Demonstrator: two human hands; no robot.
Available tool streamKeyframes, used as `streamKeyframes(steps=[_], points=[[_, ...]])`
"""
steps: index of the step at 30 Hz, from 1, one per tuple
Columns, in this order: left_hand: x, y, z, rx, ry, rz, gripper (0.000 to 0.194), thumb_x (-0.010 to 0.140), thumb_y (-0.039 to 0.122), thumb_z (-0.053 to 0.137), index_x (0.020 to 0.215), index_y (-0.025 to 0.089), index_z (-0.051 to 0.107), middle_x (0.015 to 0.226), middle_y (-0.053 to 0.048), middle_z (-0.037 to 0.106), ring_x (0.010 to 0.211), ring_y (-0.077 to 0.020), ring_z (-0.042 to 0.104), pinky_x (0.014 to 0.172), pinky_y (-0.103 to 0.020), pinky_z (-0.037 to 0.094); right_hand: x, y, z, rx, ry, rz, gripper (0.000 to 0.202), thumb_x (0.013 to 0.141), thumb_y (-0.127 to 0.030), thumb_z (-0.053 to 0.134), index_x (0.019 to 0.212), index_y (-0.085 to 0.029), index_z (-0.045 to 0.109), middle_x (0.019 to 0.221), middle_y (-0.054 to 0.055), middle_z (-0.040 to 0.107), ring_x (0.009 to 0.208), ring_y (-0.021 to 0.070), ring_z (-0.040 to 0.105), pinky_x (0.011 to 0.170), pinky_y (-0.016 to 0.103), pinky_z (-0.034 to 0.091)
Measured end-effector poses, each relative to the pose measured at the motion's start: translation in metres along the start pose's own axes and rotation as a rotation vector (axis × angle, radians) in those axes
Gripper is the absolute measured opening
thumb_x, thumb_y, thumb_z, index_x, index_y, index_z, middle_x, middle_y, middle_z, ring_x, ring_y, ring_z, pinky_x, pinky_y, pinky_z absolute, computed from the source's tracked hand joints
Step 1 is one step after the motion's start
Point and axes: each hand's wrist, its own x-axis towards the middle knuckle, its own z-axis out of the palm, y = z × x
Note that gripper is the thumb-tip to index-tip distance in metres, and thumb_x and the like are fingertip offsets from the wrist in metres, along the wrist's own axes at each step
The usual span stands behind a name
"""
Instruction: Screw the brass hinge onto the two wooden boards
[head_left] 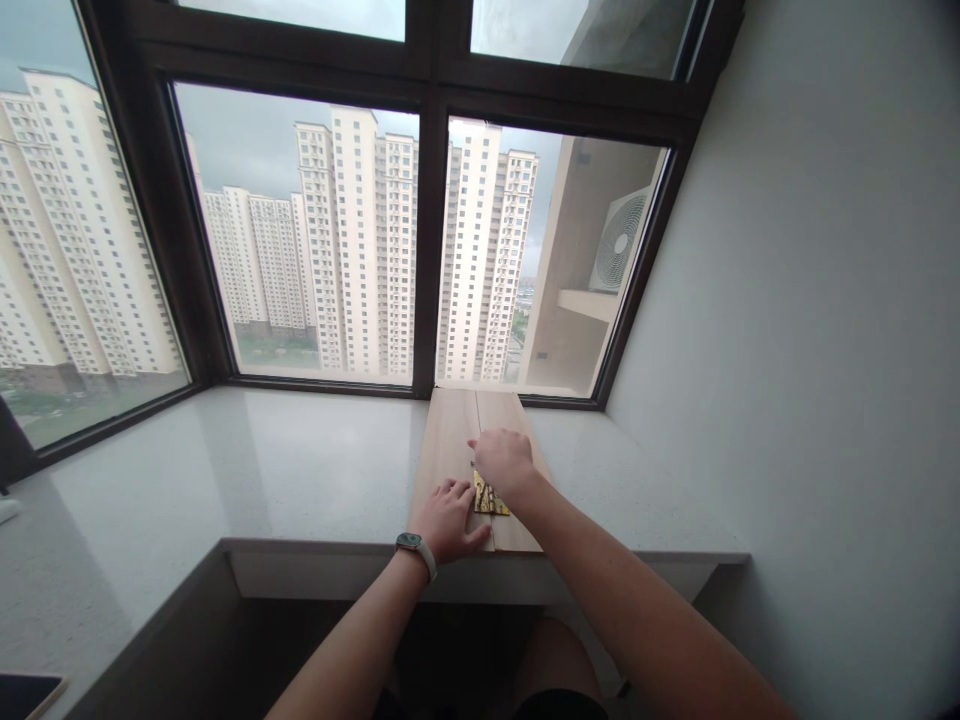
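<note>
Two pale wooden boards [448, 430] lie side by side on the white sill, running from the window to the front edge. A small gold and dark patterned piece [491, 497] rests across their seam. My left hand [448, 520], with a watch at the wrist, lies on the left board with its fingers spread, fingertips at the piece's left edge. Just above the piece, my right hand [504, 462] is closed over the boards, thumb side to the left. A tiny dark thing shows below its thumb; what the fingers hold is hidden.
The white sill [322, 470] extends to both sides, with a window frame [426, 250] behind it and a plain wall [810, 300] at the right. A dark flat object [28, 692] lies at the lower left edge. My legs are under the sill.
</note>
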Motion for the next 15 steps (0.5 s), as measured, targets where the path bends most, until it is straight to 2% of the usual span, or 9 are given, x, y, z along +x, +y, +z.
streamKeyframes(steps=[2, 4, 6, 8, 11, 15], points=[[0.0, 0.0, 0.0, 0.0, 0.003, 0.0, 0.057, 0.084, 0.06, 0.057, 0.13, 0.026, 0.055, 0.129, -0.01, 0.058, 0.122, -0.034, 0.046, 0.105, -0.049, 0.037, -0.002, 0.002, 0.0, -0.048, 0.044, -0.098, 0.041, 0.099, -0.037, 0.041, 0.104, -0.016, 0.076, 0.101, 0.019, 0.075, 0.093, 0.0251, 0.072, 0.074, 0.031, 0.05], [0.0, 0.0, -0.001, -0.004, 0.002, 0.004, 0.058, 0.084, 0.06, 0.057, 0.131, 0.026, 0.054, 0.129, -0.01, 0.058, 0.121, -0.0339, 0.047, 0.104, -0.048, 0.038, -0.005, 0.005, -0.002, -0.112, 0.077, -0.271, 0.039, 0.099, -0.033, 0.042, 0.102, -0.016, 0.076, 0.097, 0.019, 0.075, 0.091, 0.0249, 0.072, 0.075, 0.031, 0.05], [-0.001, 0.0, -0.001, -0.007, -0.001, 0.008, 0.059, 0.085, 0.061, 0.056, 0.132, 0.025, 0.054, 0.128, -0.01, 0.058, 0.121, -0.0339, 0.047, 0.104, -0.048, 0.038, -0.01, 0.009, -0.006, -0.177, 0.094, -0.474, 0.041, 0.1, -0.034, 0.04, 0.099, -0.016, 0.077, 0.093, 0.018, 0.075, 0.09, 0.0252, 0.072, 0.076, 0.032, 0.049], [-0.001, 0.0, -0.002, -0.007, -0.006, 0.006, 0.06, 0.085, 0.061, 0.056, 0.132, 0.025, 0.053, 0.128, -0.011, 0.058, 0.121, -0.0339, 0.047, 0.104, -0.048, 0.038, -0.013, 0.013, -0.01, -0.219, 0.098, -0.578, 0.046, 0.101, -0.038, 0.038, 0.096, -0.016, 0.078, 0.091, 0.017, 0.075, 0.087, 0.0256, 0.072, 0.076, 0.033, 0.049], [-0.001, 0.0, -0.003, -0.001, -0.019, -0.005, 0.06, 0.085, 0.062, 0.056, 0.133, 0.025, 0.053, 0.13, -0.01, 0.058, 0.121, -0.034, 0.047, 0.104, -0.049, 0.037, -0.015, 0.015, -0.013, -0.235, 0.09, -0.582, 0.05, 0.102, -0.04, 0.036, 0.094, -0.015, 0.078, 0.09, 0.017, 0.075, 0.085, 0.0248, 0.072, 0.074, 0.033, 0.049], [-0.001, 0.0, -0.004, 0.0, -0.021, -0.006, 0.059, 0.085, 0.062, 0.055, 0.131, 0.026, 0.053, 0.13, -0.01, 0.058, 0.121, -0.0341, 0.047, 0.105, -0.049, 0.037, -0.015, 0.015, -0.013, -0.222, 0.075, -0.529, 0.045, 0.1, -0.04, 0.039, 0.094, -0.015, 0.077, 0.09, 0.016, 0.075, 0.084, 0.0237, 0.072, 0.074, 0.032, 0.049]])
